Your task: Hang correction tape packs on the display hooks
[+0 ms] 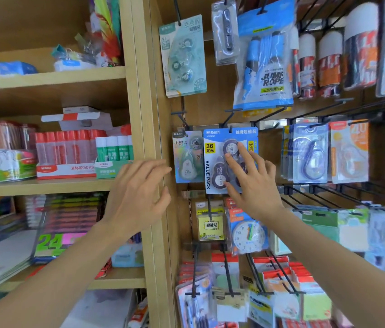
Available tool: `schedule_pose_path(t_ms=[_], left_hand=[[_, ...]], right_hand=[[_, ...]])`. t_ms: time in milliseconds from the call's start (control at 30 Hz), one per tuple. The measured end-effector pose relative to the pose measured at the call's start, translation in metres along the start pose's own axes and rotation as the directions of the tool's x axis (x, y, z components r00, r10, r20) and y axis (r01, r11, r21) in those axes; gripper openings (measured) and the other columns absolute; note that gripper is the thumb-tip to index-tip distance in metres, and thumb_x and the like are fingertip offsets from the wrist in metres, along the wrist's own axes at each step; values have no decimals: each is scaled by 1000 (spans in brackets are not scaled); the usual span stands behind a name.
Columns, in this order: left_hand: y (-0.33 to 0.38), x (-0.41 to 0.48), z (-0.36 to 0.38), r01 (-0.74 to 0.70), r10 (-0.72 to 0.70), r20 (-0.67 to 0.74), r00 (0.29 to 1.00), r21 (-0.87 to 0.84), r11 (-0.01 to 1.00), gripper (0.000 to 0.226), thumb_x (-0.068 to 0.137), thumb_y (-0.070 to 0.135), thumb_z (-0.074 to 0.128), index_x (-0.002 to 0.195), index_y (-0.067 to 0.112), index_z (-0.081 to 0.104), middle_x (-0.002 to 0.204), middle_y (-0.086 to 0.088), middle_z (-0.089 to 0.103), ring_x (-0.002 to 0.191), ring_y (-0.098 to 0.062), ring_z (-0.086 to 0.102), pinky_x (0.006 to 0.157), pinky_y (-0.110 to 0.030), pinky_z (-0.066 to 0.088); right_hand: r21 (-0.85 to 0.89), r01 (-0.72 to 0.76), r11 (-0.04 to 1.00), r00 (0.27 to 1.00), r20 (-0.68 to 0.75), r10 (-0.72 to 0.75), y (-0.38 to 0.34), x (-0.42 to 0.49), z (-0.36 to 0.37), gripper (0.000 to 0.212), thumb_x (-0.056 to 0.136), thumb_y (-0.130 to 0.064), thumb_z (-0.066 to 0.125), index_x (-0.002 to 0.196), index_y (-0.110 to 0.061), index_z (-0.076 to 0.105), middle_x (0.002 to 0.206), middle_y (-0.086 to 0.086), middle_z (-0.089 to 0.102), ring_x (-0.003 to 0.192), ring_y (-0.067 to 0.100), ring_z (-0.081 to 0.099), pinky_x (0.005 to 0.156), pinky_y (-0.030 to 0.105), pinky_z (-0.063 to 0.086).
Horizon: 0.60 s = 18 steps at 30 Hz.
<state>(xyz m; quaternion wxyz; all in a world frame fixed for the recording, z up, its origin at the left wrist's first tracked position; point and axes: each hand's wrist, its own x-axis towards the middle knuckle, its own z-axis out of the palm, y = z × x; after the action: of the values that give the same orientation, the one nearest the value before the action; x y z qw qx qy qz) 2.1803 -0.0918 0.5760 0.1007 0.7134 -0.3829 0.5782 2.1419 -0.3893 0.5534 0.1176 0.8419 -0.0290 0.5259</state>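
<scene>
Bare forearms, bare left hand, bare right hand

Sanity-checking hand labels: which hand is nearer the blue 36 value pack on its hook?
Right. The right hand lies on the blue value pack, spread fingers touching its front. The left hand hovers apart to the pack's left, before the wooden upright, beyond the silver pack.
</scene>
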Motion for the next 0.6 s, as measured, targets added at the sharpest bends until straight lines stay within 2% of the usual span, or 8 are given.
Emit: schedule_pose_path(t_ms=[100,167,233,333,400,500,600], left_hand=[[-16,-2,3,32,-37,76,996,70,997,55,87,33,61,138,13,58,152,-12,47,141,-30,42,115,-48,35],[-24,-3,10,55,-77,170,982,130,990,72,92,44,60,154,13,38,165,-13,23,153,-28,21,123,-47,21],[-30,-4,16,51,-92,229,969,179,983,87,92,52,58,159,11,23,169,-11,6,156,-25,6,126,-45,11],[-33,-5,22,48,-81,212,974,160,986,90,90,49,62,158,7,24,168,-12,7,157,-26,5,126,-47,16],[-31,-4,23,55,-84,193,978,152,987,89,89,46,65,158,5,26,168,-14,9,156,-28,7,125,-49,21],[-26,-4,22,75,-100,196,975,131,988,89,87,44,67,157,4,27,167,-15,11,156,-30,7,124,-50,22],[-22,-2,17,100,-110,185,977,62,993,85,87,47,64,155,7,34,166,-16,17,155,-30,12,125,-48,19]], right_hand=[[-43,3,999,999,50,-1,-1,3,-9,64,93,-49,54,151,-27,36,163,10,24,134,37,39,97,51,39],[-67,3,998,996,85,2,-1,6,-17,65,91,-48,57,149,-27,37,161,10,27,129,37,43,95,50,41],[-91,7,996,993,122,4,-2,10,-26,65,89,-47,61,147,-28,39,160,10,30,125,35,48,94,49,43],[-104,2,995,984,180,17,-4,14,-36,66,87,-45,65,146,-25,42,159,12,32,125,34,52,94,46,46],[-129,4,992,971,237,26,-10,14,-43,70,88,-47,63,150,-26,37,162,11,25,128,32,50,100,45,44],[-140,-25,990,937,342,72,-20,19,-57,77,90,-56,58,155,-31,24,167,5,9,142,31,34,114,47,31],[-68,-142,988,874,460,157,-24,25,-79,77,91,-58,57,155,-34,24,167,-2,6,147,32,25,117,52,26]])
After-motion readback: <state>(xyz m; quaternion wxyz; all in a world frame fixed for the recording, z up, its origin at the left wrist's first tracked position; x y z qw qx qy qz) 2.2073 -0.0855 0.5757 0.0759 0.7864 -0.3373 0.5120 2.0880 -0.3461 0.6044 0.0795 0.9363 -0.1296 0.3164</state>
